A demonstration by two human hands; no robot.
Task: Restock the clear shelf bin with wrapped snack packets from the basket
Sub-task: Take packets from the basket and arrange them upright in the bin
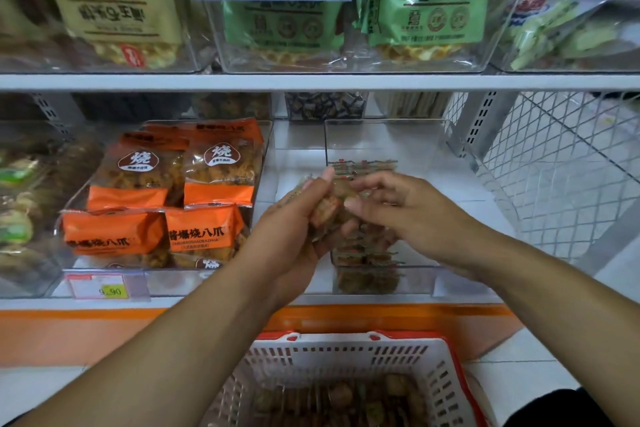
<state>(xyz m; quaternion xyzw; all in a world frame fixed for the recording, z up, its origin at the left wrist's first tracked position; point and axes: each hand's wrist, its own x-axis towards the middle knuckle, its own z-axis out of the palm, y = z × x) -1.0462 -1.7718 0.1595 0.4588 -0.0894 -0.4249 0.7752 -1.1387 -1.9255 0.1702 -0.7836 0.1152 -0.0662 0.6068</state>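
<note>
Both hands over the clear plastic shelf bin (415, 274), handling small brown wrapped snack packets (327, 211).
Left hand (294, 222) has its grip curled around a bunch of packets above the bin's left edge; right hand (398, 208) pinches at the same bunch. More packets lie stacked inside the bin. White slotted basket with red rim (346, 357) sits below the bin, packets inside.

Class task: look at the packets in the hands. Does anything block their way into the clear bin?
Nothing visible does. The left hand grips the packets, the right hand touches them, directly over the clear bin, whose top is open. A row of packets already lies inside, with bare space beside it.
</note>
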